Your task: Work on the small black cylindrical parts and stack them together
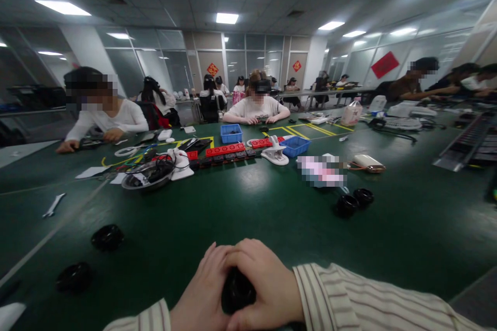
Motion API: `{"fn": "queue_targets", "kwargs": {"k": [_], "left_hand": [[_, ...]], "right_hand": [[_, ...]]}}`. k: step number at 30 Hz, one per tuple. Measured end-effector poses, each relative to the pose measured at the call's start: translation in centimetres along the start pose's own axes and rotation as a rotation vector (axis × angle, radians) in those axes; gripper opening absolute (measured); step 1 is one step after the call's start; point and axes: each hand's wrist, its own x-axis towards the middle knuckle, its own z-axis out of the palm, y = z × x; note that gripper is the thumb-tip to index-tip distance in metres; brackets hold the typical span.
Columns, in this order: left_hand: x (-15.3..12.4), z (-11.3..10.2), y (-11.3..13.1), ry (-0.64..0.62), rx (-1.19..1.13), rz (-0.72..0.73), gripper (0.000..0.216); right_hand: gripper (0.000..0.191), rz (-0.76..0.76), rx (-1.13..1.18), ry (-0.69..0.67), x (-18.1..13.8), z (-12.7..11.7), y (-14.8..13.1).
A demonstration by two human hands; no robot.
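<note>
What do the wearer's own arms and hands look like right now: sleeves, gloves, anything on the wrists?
Both hands are bare, with no gloves: left hand, right hand. No ring, watch or band shows. Both arms are covered to the wrist by long shirt sleeves, pale cream with thin dark lengthwise stripes: left sleeve, right sleeve. The right cuff ends in a plain folded edge.

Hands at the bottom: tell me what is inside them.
A black object shows between the left hand and right hand. Its full shape and underside are covered by both hands.
</note>
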Motion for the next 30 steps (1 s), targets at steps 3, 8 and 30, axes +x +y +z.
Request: {"fn": "queue_targets", "kwargs": {"k": [3, 8, 30], "left_hand": [[-0.1, 0.3, 0.0, 0.053, 0.011, -0.015, 0.053], [0.1, -0.1, 0.1, 0.032, -0.049, -0.006, 0.045], [0.1, -0.1, 0.1, 0.054, 0.026, 0.023, 0.048]], "right_hand": [[0.054, 0.043, -0.106, -0.065, 0.0, 0.5, 0.0], [0.03, -0.073, -0.091, -0.119, 0.0, 0.0, -0.1], [0.033, 0.034, -0.079, -0.085, 0.0, -0.1, -0.2]]}}
